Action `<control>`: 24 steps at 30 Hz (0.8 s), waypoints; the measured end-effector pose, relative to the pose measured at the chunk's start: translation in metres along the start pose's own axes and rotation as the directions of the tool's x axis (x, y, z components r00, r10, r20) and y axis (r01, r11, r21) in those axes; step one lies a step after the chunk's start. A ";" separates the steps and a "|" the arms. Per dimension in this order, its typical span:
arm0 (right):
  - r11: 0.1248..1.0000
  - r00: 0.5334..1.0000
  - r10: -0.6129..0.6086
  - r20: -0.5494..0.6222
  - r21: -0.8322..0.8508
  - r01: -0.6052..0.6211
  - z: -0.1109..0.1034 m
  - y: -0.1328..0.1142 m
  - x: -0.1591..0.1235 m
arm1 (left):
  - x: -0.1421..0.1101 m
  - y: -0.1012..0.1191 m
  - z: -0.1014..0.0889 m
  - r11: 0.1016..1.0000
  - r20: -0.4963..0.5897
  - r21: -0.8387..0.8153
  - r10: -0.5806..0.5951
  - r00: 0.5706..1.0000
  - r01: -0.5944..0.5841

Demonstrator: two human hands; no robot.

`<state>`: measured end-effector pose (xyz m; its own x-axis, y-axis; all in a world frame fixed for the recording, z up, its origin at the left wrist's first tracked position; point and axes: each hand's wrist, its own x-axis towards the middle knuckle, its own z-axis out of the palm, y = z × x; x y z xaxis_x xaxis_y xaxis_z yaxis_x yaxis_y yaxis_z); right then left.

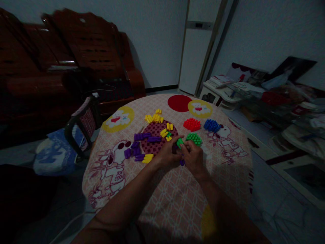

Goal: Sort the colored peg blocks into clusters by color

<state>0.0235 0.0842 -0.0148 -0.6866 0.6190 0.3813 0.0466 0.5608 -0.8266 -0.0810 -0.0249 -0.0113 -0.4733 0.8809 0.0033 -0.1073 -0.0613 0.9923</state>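
Observation:
Both hands meet over the middle of a round table point(177, 203) covered with a pink cartoon cloth. My left hand point(169, 154) and my right hand point(193, 156) are closed together on a small green plastic piece point(179, 142); a purple piece point(181, 163) shows just under the fingers. Loose purple pieces point(142, 137) lie to the left and yellow pieces point(156, 118) lie beyond. A green studded cluster point(194, 139) sits right next to my right hand, with a red cluster point(192, 124) and a blue cluster point(212, 125) behind it.
A dark wooden sofa point(76, 67) stands at the left. Beside the table's left edge is a chair point(82, 125) with a blue bag point(54, 154). A low white cabinet point(218, 93) and cluttered papers fill the right. The room is dim.

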 end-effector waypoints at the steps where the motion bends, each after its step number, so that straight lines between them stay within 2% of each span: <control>1: 1.000 1.000 0.004 -0.024 0.010 -0.004 -0.003 -0.001 0.003 | 0.000 0.000 0.001 0.999 0.012 -0.033 -0.009 1.000 0.009; 4: 0.989 0.992 0.072 -0.108 0.133 -0.057 -0.024 0.003 0.017 | 0.001 -0.001 -0.003 0.996 -0.032 -0.083 -0.027 0.999 0.025; 7: 0.965 0.979 0.158 -0.132 0.231 -0.125 -0.058 0.015 0.033 | 0.003 -0.002 -0.015 0.998 -0.130 -0.051 -0.039 0.991 0.033; 9: 0.964 0.979 0.197 -0.045 0.190 -0.186 -0.081 0.026 0.039 | 0.004 -0.003 -0.023 0.999 -0.163 -0.032 -0.040 0.986 0.035; 12: 0.985 0.972 0.168 0.164 -0.064 -0.159 -0.103 0.038 0.042 | 0.005 -0.005 -0.029 0.999 -0.172 -0.027 -0.048 0.984 0.044; 14: 0.958 0.956 0.122 0.268 -0.284 -0.043 -0.105 0.043 0.041 | 0.006 -0.006 -0.030 0.998 -0.171 -0.033 -0.055 0.984 0.050; 18: 0.785 0.938 0.052 0.343 -0.595 0.174 -0.093 0.050 0.035 | 0.007 -0.009 -0.028 0.998 -0.173 -0.043 -0.058 0.983 0.051; 21: 0.701 0.935 -0.019 0.355 -0.662 0.266 -0.084 0.056 0.031 | 0.007 -0.010 -0.028 0.998 -0.189 -0.047 -0.054 0.981 0.046; 24: 0.685 0.929 -0.073 0.363 -0.659 0.311 -0.078 0.059 0.029 | 0.006 -0.010 -0.028 0.997 -0.208 -0.050 -0.064 0.976 0.054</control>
<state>0.0633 0.1784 -0.0203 -0.9045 0.3344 0.2645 0.2962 0.9391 -0.1745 -0.1076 -0.0325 -0.0251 -0.6369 0.7662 -0.0855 -0.1765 -0.0370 0.9836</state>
